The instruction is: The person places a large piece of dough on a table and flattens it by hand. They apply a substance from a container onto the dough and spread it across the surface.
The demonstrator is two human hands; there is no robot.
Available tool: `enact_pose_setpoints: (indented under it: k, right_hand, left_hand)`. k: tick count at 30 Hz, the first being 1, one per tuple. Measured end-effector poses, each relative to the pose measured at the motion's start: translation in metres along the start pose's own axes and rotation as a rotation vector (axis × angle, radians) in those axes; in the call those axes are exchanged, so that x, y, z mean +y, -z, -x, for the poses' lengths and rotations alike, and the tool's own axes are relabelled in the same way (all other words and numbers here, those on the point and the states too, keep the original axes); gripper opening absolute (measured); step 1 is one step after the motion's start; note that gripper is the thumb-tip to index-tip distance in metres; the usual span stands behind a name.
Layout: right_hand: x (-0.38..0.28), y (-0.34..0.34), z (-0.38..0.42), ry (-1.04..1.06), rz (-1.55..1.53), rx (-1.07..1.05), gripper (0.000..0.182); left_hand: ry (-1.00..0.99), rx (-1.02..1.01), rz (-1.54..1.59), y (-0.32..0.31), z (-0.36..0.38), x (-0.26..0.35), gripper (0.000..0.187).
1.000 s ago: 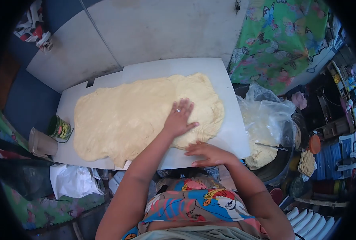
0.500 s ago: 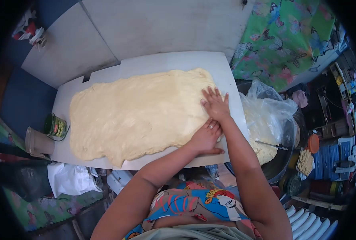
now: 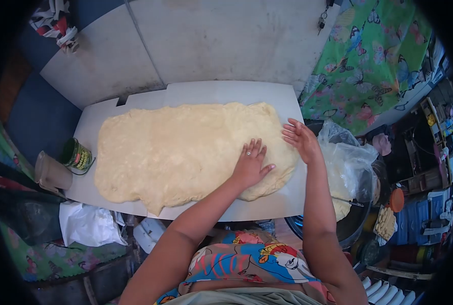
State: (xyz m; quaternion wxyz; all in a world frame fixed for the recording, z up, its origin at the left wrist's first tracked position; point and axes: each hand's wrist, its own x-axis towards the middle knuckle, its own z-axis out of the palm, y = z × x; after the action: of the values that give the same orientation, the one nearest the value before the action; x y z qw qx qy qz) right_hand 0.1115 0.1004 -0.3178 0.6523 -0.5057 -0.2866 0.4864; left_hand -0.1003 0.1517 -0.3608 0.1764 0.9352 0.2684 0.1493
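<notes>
A wide, flat sheet of pale dough (image 3: 170, 152) covers much of the white table (image 3: 282, 96). My left hand (image 3: 251, 165), with a ring on one finger, lies flat on the dough's right part, fingers spread. Just past the right edge of the dough, my right hand (image 3: 301, 141) is raised, its fingers stretched out and holding nothing. A gap separates the two hands.
A green can (image 3: 77, 155) and a clear plastic pitcher (image 3: 52, 172) stand at the table's left end. To the right, a dark basin (image 3: 356, 226) holds more dough under clear plastic (image 3: 346, 157). A butterfly-patterned cloth (image 3: 363, 76) hangs behind.
My left hand has moved left and up onto the dough. My right hand has come off the dough to the right. The dough's lower right edge now shows. The view has shifted slightly.
</notes>
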Motion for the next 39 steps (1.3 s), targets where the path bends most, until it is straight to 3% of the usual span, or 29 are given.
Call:
enact_pose_setpoints:
  k: [1, 2, 4, 8, 10, 11, 12, 14, 15, 22, 24, 26, 28, 30, 36, 38, 39]
  right_hand:
    - [0.006, -0.003, -0.011, -0.037, -0.37, -0.121, 0.049]
    - [0.023, -0.006, -0.024, -0.03, -0.368, -0.123, 0.049]
    - [0.063, -0.005, -0.047, -0.28, -0.555, 0.021, 0.046]
    - [0.06, -0.001, -0.076, -0.32, -0.477, 0.049, 0.043]
    - [0.054, -0.016, -0.086, -0.049, 0.513, 0.286, 0.039]
    - [0.057, -0.008, -0.087, 0.195, 0.808, 0.181, 0.044]
    - [0.064, -0.008, -0.093, 0.192, 0.808, 0.177, 0.044]
    - [0.082, -0.011, -0.106, 0.619, 1.375, 0.042, 0.056]
    - [0.083, -0.004, -0.118, 0.35, 1.266, -0.036, 0.064]
    - [0.053, 0.008, -0.166, -0.022, 1.328, -0.156, 0.068]
    - [0.061, 0.022, -0.172, 0.069, 1.215, -0.153, 0.068]
    - [0.072, 0.033, -0.172, 0.162, 1.098, -0.151, 0.068]
    - [0.08, 0.032, -0.148, 0.385, 0.993, 0.084, 0.071]
    - [0.077, 0.037, -0.107, 0.302, 1.151, -0.128, 0.075]
    - [0.057, 0.027, 0.014, 0.112, 1.396, -0.189, 0.073]
    - [0.063, 0.025, 0.05, 0.14, 1.421, -0.095, 0.07]
    - [0.071, 0.031, 0.079, 0.072, 1.558, -0.086, 0.069]
  left_hand:
    - [0.038, -0.035, -0.018, 0.0, -0.007, -0.004, 0.072]
    - [0.033, -0.029, -0.019, -0.003, -0.014, -0.008, 0.072]
    - [0.073, -0.017, -0.112, -0.013, -0.025, -0.019, 0.074]
    - [0.031, -0.096, -0.2, -0.015, -0.045, -0.034, 0.075]
    - [-0.019, -0.043, -0.254, -0.018, -0.065, -0.039, 0.074]
    - [-0.016, -0.046, -0.252, -0.02, -0.073, -0.042, 0.074]
    - [-0.035, -0.077, -0.286, -0.019, -0.082, -0.043, 0.073]
    - [-0.051, -0.117, -0.318, -0.018, -0.099, -0.049, 0.071]
    - [-0.085, -0.111, -0.314, -0.017, -0.107, -0.051, 0.071]
    - [-0.111, -0.129, -0.294, -0.032, -0.156, -0.059, 0.073]
    - [-0.111, -0.113, -0.259, -0.032, -0.167, -0.059, 0.074]
    - [-0.094, -0.223, -0.343, -0.027, -0.176, -0.058, 0.076]
    - [-0.115, -0.191, -0.313, -0.032, -0.183, -0.065, 0.078]
    - [-0.136, -0.175, -0.277, -0.033, -0.183, -0.068, 0.081]
    - [-0.189, -0.155, -0.282, -0.026, -0.191, -0.066, 0.087]
    - [-0.261, 0.075, -0.275, -0.029, -0.186, -0.066, 0.085]
    - [-0.414, 0.243, -0.576, -0.045, -0.181, -0.068, 0.084]
